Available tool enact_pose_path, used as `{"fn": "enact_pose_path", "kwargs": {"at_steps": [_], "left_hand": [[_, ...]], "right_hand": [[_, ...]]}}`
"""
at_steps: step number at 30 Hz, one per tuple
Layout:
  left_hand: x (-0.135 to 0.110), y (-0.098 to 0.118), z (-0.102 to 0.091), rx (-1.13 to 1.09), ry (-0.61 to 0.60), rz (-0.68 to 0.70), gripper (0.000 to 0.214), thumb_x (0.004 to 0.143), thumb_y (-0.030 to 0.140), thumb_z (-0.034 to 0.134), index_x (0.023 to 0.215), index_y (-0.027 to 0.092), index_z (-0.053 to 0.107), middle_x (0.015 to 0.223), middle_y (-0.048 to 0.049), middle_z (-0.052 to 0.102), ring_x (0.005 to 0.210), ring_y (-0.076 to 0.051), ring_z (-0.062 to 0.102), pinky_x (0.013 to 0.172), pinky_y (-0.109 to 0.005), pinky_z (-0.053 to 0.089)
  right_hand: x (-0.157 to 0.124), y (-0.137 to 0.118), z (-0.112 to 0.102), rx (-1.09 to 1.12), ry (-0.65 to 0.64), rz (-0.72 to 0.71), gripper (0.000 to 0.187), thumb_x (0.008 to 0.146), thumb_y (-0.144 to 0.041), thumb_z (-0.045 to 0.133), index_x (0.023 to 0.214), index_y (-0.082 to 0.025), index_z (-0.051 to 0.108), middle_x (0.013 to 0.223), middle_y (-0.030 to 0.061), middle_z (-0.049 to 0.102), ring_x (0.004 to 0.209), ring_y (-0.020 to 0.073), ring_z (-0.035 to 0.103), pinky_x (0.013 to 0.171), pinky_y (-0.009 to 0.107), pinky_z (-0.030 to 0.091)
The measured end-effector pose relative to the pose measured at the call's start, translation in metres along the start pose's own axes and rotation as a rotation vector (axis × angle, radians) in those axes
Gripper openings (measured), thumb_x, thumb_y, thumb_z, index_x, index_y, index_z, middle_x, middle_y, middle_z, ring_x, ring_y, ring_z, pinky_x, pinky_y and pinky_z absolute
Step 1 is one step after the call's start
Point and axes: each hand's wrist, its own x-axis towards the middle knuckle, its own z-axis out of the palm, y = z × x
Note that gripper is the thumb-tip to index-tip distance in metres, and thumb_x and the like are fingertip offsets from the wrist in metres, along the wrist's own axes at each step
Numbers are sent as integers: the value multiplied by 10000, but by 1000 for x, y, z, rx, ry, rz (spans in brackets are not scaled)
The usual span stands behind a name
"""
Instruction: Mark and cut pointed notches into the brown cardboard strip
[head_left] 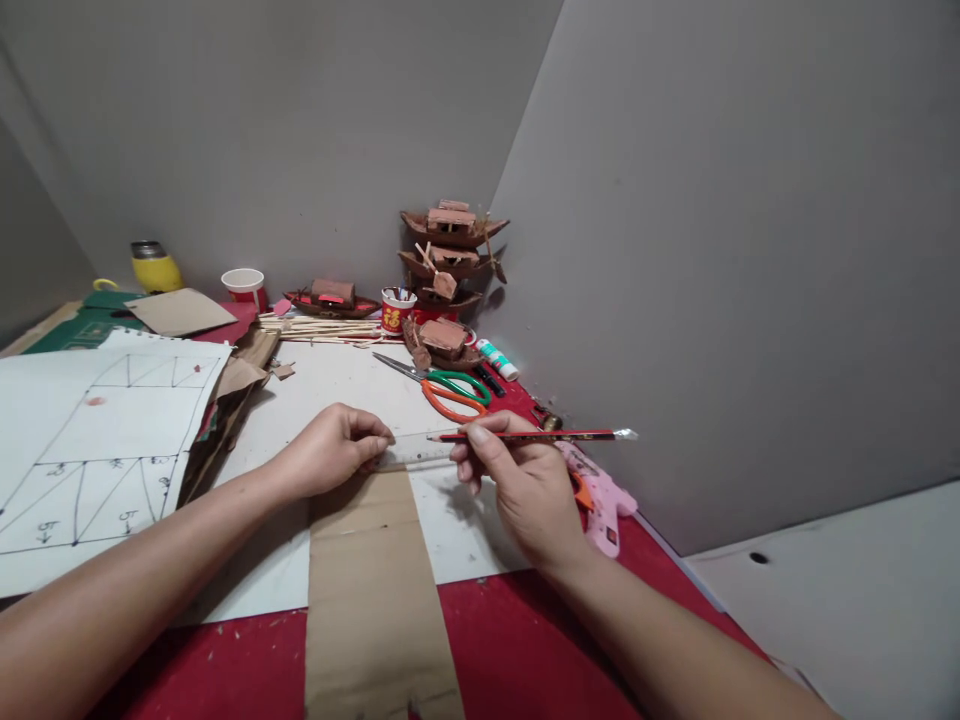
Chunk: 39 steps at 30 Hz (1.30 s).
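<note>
A long cardboard strip [371, 590] lies on the table [525, 650], running away from the person, its far end resting on a white sheet [337, 390]. Across that far end sits a clear ruler [418, 450]. The left hand [330, 452] is curled, with its fingertips pressing down on the ruler's left end. The right hand [525, 490] grips a red pencil [555, 435], held nearly flat with its tip at the ruler's edge, just above the end of the strip. Both hands meet at that end, one on each side.

The ruler appears set in place and the pencil is at the edge, but no pencil line shows on the cardboard. The marking itself seems not yet made, though a faint line would be hard to see here.

Just beyond the hands lie scissors [450, 388] with orange and green handles and a glue stick [496, 358]. A pink glue gun [604, 500] lies just right of the right hand. Small brown model boats [450, 240] are stacked near the wall. To the left lies a large paper drawing [97, 440] with ruled lines.
</note>
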Motion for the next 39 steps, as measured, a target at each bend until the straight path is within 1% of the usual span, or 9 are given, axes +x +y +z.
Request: {"fn": "enact_pose_path", "kwargs": {"at_steps": [6,8,11,15,22,29,36,39], "left_hand": [[5,-13,-3,-38,1,-42,250,819,318,575,893,117,705,687,-12,625,611,-135,513,606,-250,399],[6,-15,-6,-39,-7,-50,268,826,317,579,948,117,707,724,-20,648,638,-140,527,625,-251,405],[6,-19,-7,-20,-20,-40,279,840,334,577,981,135,711,760,-23,669,669,-146,544,646,-250,409],[7,-22,-7,25,-30,-18,279,858,337,558,984,148,720,779,-25,681,678,-149,546,642,-250,409],[10,-23,-7,24,-35,7,268,857,333,554,937,148,730,782,-23,682,693,-153,544,647,-247,419],[11,-25,-6,32,-34,4,274,857,312,539,954,132,722,815,-45,694,709,-161,557,665,-261,426],[11,-20,-5,90,-27,35,257,846,288,525,888,131,725,712,-15,646,640,-143,521,623,-247,406],[12,-20,-3,95,-11,46,260,838,277,524,897,126,726,724,-21,656,655,-151,536,641,-254,416]], "right_hand": [[1,-3,-1,-17,-12,1,246,848,-433,677,817,-198,611,652,-1,665,524,118,559,469,221,447],[1,-3,1,-27,-32,13,255,842,-440,678,806,-199,602,656,-1,665,523,118,559,471,224,442],[2,-2,4,-44,-63,37,263,845,-445,668,792,-199,593,660,-4,661,528,115,558,485,223,444],[3,-1,4,-40,-58,52,263,844,-445,672,792,-201,588,654,-8,661,529,111,559,500,216,457],[1,1,3,-47,-69,88,263,837,-442,687,808,-196,597,646,-4,673,533,110,569,491,199,455],[7,2,-2,-19,-8,41,218,853,-408,687,818,-203,625,648,-21,667,526,93,562,483,177,468],[8,3,-3,-45,0,34,208,864,-401,676,819,-204,628,656,-20,671,527,91,560,487,180,461],[9,3,-3,-61,8,22,202,863,-397,678,826,-205,629,652,-21,670,528,94,564,486,185,462]]}}
